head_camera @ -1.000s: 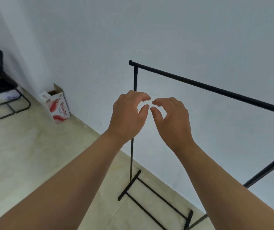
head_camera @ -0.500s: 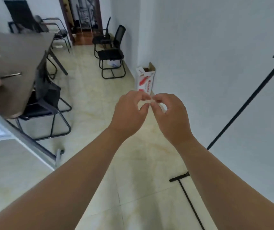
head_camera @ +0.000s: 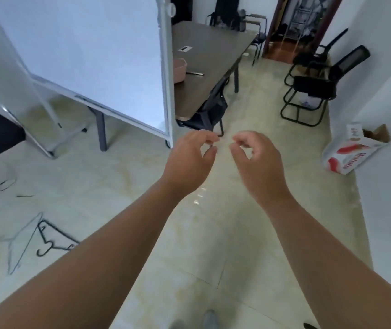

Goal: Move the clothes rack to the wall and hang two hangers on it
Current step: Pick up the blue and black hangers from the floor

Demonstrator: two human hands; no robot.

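Two wire hangers lie on the tiled floor at the lower left: a black hanger [head_camera: 52,241] and, overlapping it on the left, a pale grey hanger [head_camera: 21,243]. My left hand [head_camera: 189,162] and my right hand [head_camera: 256,162] are held out in front of me at mid-frame, well above and to the right of the hangers. Both hands hold nothing, with the fingers curled and the thumb and forefinger apart. The clothes rack is out of view, save for a black tip [head_camera: 310,326] at the bottom edge that may be its foot.
A whiteboard on a stand [head_camera: 90,58] stands ahead on the left. Behind it is a dark table [head_camera: 208,65] with a pink bowl [head_camera: 179,70]. Black chairs [head_camera: 313,91] and a cardboard box [head_camera: 353,153] stand along the white wall [head_camera: 389,115] on the right.
My view has swung left from the rack at the wall to the room, bringing the hangers on the floor into sight. My hands have drawn slightly apart.
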